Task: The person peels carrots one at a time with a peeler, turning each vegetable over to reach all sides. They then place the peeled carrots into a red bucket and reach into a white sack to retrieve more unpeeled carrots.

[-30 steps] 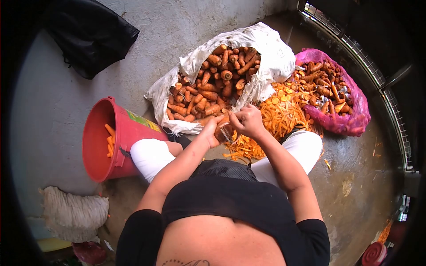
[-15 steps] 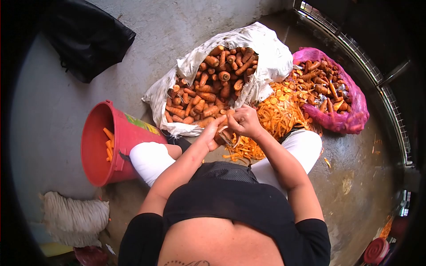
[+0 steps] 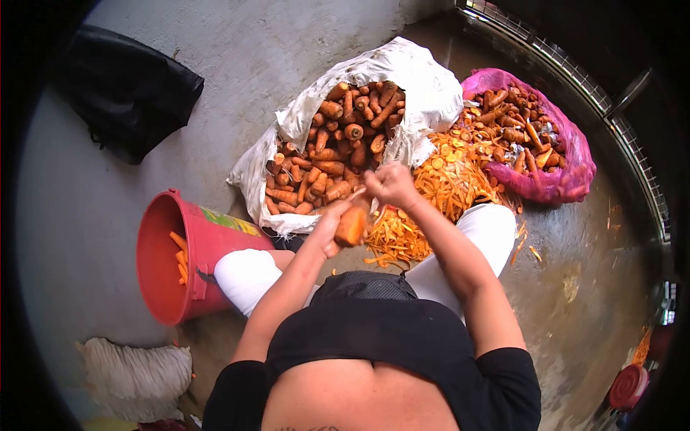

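My left hand (image 3: 330,228) is wrapped around a thick carrot (image 3: 351,227), whose bright orange side faces me. Close by on the right, my right hand (image 3: 392,183) is closed in a fist at the carrot's far end. Motion blur and the fingers hide what it grips. Beyond both hands lies an open white sack (image 3: 424,79) full of unpeeled carrots (image 3: 327,169). A heap of orange carrot peelings (image 3: 449,179) spreads on the floor beside and below my right hand.
On the left, a tilted red bucket (image 3: 215,248) holds a few peeled carrots (image 3: 180,257). At the right sits a pink bag (image 3: 575,169) with carrot pieces. A black cloth or bag (image 3: 133,90) is at upper left, a whitish sack (image 3: 136,377) at lower left, and a metal grating (image 3: 575,75) at right.
The carrot has turned so that its orange side now shows below the hands. My right hand has shifted slightly up and away from my left. The whole view has tilted a little.
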Motion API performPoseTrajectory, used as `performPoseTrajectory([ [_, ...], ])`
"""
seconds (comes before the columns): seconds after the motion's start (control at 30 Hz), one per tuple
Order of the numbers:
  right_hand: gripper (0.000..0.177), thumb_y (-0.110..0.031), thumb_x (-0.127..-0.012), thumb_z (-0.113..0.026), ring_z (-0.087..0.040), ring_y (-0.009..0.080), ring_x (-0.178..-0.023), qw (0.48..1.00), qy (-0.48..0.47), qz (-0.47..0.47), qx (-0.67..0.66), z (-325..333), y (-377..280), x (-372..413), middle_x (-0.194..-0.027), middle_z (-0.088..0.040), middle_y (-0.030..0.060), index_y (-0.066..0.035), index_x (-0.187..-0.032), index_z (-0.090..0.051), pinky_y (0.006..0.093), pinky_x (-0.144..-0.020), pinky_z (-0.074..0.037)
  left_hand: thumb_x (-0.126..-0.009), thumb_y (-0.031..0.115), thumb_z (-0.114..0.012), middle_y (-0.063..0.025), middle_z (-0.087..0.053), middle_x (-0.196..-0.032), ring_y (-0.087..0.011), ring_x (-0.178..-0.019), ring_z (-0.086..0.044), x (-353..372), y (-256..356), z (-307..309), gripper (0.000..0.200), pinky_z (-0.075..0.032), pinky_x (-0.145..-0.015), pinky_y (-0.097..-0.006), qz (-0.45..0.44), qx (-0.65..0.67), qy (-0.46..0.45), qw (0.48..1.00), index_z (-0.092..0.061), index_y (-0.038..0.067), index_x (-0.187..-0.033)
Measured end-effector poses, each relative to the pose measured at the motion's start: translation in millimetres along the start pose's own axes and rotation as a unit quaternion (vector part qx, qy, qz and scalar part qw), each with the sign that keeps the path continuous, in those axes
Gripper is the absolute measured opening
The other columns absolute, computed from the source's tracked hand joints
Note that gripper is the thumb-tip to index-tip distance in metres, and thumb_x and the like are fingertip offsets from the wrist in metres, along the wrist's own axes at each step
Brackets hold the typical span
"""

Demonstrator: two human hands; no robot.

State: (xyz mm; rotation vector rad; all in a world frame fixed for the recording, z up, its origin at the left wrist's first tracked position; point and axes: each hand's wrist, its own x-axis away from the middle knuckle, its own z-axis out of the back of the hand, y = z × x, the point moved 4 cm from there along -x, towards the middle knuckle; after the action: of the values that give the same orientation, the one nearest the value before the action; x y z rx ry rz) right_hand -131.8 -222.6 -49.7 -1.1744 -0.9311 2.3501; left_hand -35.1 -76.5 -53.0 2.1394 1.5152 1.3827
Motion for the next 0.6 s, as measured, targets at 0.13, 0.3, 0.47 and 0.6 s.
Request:
performPoseTrajectory([
  [0.13,0.058,-0.037,-0.094,-0.038,-0.038,0.0126,-0.036,0.966,-0.057,-0.056,0.247,21,56,-11,-0.038,-0.042,-0.0003,-0.015,-0.042,-0.046,0.0357,-0.065,-0.046,-0.095,0.038,-0.047,-0.0131,-0.062,-0.084,-0.0219,-0.064,-0.063,16,-3,-20,0.044,-0.054,-0.055,-0.0325,0.027,-0.016,0.006,1.0,-0.047,0.001,-0.12],
  [0.3,0.055,-0.044,-0.088,-0.043,-0.056,0.0244,-0.047,0.905,-0.01,-0.241,0.35,43,71,-14,-0.05,-0.058,0.0127,-0.007,-0.052,-0.063,0.0379,-0.055,-0.048,-0.096,0.039,-0.045,-0.0137,-0.062,-0.088,-0.0232,-0.072,-0.063,23,16,-20,0.044,-0.054,-0.061,-0.0349,0.01,0.048,-0.029,0.998,-0.046,0.004,-0.123],
  [0.47,0.053,-0.038,-0.096,-0.041,-0.05,0.0083,-0.039,0.939,-0.091,-0.327,0.061,49,25,-11,-0.046,-0.056,0.0029,-0.012,-0.056,-0.065,0.0281,-0.042,-0.04,-0.096,0.04,-0.045,-0.0138,-0.06,-0.095,-0.023,-0.075,-0.061,2,8,10,0.042,-0.054,-0.063,-0.0367,-0.004,0.146,-0.012,0.989,-0.047,0.006,-0.122],
  [0.6,0.044,-0.03,-0.091,-0.057,-0.046,0.0168,-0.041,0.997,-0.016,-0.06,0.037,33,-33,6,-0.045,-0.051,0.0028,-0.012,-0.052,-0.063,0.0313,-0.049,-0.038,-0.096,0.038,-0.046,-0.0115,-0.06,-0.102,-0.0235,-0.087,-0.061,-10,-1,16,0.042,-0.054,-0.073,-0.0381,-0.048,0.136,0.058,0.988,-0.049,0.006,-0.124],
])
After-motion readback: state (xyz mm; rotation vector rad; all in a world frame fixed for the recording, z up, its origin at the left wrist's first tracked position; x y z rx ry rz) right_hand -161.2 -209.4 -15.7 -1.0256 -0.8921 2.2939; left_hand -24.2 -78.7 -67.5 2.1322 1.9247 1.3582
